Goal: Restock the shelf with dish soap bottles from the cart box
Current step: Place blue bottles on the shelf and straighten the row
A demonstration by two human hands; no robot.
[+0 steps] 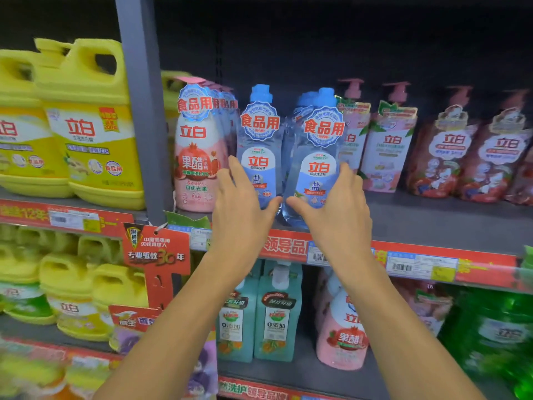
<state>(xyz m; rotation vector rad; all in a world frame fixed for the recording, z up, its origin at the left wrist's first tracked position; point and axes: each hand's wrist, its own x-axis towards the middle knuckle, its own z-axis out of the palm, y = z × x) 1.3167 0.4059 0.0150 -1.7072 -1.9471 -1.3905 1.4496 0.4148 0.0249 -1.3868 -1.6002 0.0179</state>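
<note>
Clear blue plastic is showing on two dish soap bottles standing on the grey metal shelf (pixel 432 223), each tapering to a ribbed blue cap and wearing a round scalloped neck tag with red characters. The left bottle (pixel 258 151) is standing upright behind the left hand (pixel 242 209), whose fingers are lying straight along the bottle's left side with the thumb reaching across its base; that grip is open, pressing rather than wrapping. The right bottle (pixel 313 166) is leaning slightly, its base sitting at the shelf's front edge, and the right hand (pixel 340 209) is cupping it from the right with straight fingers and the thumb stretching under the label, so that grip is open too. More blue caps are lining up behind the right bottle. Just to the left a pink, smooth-bodied bottle (pixel 196 163) with a pomegranate picture is standing at the head of its own row. Farther left, beyond the grey upright post (pixel 144 111), bulky yellow jugs (pixel 89 125) with moulded handles are filling the neighbouring bay. To the right, pale pump bottles (pixel 386 145) and soft red refill pouches (pixel 450 157) are standing along the same shelf. A glossy red price strip (pixel 403 261) is running along the shelf's front edge, and teal square-shouldered bottles (pixel 277 313) are sitting on the level below.
</note>
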